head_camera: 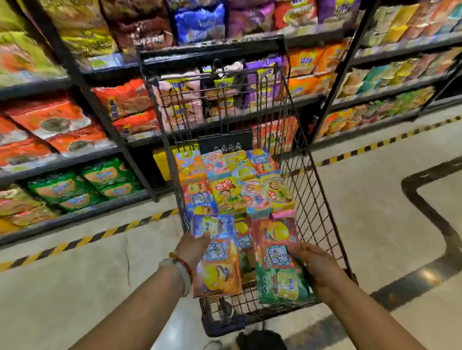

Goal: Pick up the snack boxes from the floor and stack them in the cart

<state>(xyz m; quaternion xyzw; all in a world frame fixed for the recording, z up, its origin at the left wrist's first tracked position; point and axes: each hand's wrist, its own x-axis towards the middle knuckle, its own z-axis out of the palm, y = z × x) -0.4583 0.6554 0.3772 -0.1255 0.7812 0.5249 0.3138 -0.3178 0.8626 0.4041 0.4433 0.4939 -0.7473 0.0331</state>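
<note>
Two hands: both are reaching into the cart from six o'clock.
Shelves: sitting at nine to twelve o'clock, they are carrying blurred bags in orange, green and purple.
Floor stripe: a yellow-and-black band is running along the shelf foot at eight o'clock.
Left hand: wearing bracelets at the wrist, its grip is grasping the left-hand boxes from their left edge, thumb lying on top; the fingers beneath are hidden.
Snack boxes: bright packs are filling the cart's far end in rows, at twelve o'clock from the hands.
Right hand: its grip is curling around the right edge of the red and green boxes, which are lying in the cart's near end.
Floor: pale and glossy, it is showing a dark curved line at three o'clock.
</note>
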